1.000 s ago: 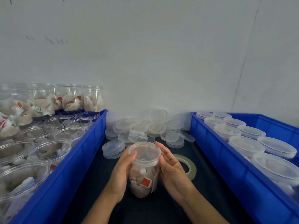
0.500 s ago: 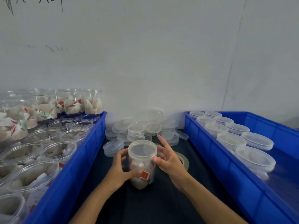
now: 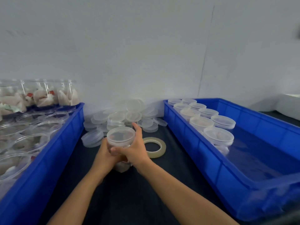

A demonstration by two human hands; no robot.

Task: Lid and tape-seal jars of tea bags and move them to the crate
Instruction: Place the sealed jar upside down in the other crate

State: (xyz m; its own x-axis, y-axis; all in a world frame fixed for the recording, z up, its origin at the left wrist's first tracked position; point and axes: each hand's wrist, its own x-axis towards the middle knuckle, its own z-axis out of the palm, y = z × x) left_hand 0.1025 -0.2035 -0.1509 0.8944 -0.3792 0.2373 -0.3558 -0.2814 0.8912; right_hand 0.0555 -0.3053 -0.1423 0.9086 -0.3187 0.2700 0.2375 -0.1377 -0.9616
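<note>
Head view looks down on a clear jar point(image 3: 121, 143) of tea bags standing upright on the dark table point(image 3: 129, 192), its translucent lid point(image 3: 121, 135) already on top. Both hands wrap the jar's body below the lid: the left hand point(image 3: 103, 155) curls round its left side, and the right hand point(image 3: 135, 147) curls round its right side with the thumb across the front and the fingers reaching behind the lid.

Just right of the jar a roll of clear tape point(image 3: 155, 146) lies flat on the table, close to the right hand but apart from it. Behind the jar, against the wall, sits a loose pile of spare lids point(image 3: 126, 116), and a short stack of lids point(image 3: 92, 138) rests just to the jar's left.

Further right of the jar stands a blue crate point(image 3: 227, 168) holding two rows of lidded jars point(image 3: 211, 120) along its far and left side. Left of the jar is a second blue crate point(image 3: 48, 159) crowded with open jars point(image 3: 32, 127) of tea bags, more of them stacked at its back.
</note>
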